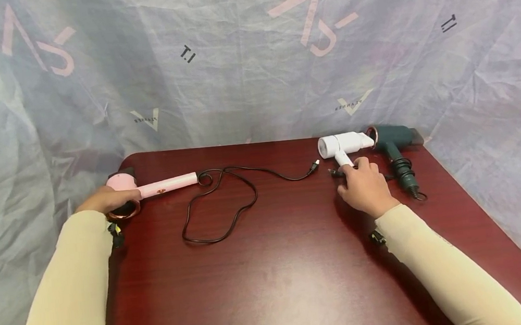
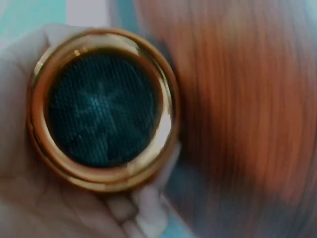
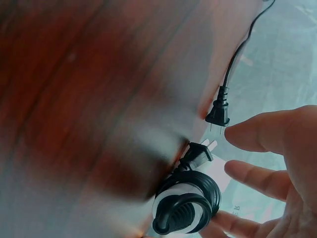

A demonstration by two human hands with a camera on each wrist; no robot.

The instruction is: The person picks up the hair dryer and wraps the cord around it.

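My left hand (image 1: 104, 199) grips a pink hair dryer (image 1: 170, 184) by its head at the table's left edge. Its handle points right. In the left wrist view, the palm and fingers wrap round the head, behind the copper ring (image 2: 171, 106) and dark grille. My right hand (image 1: 367, 186) is over the handle of a white hair dryer (image 1: 345, 144) at the back right. The right wrist view shows its fingers (image 3: 265, 182) spread beside the handle end (image 3: 181, 218), where a black cord is wound. A black plug (image 3: 197, 154) sticks out beside that handle.
The pink dryer's black cord (image 1: 241, 210) loops across the back middle, and its plug (image 1: 313, 167) lies near the white dryer. A dark green hair dryer (image 1: 392, 136) with a wound cord lies close on the right. Grey printed cloth (image 1: 243, 80) hangs behind the table (image 1: 254, 288).
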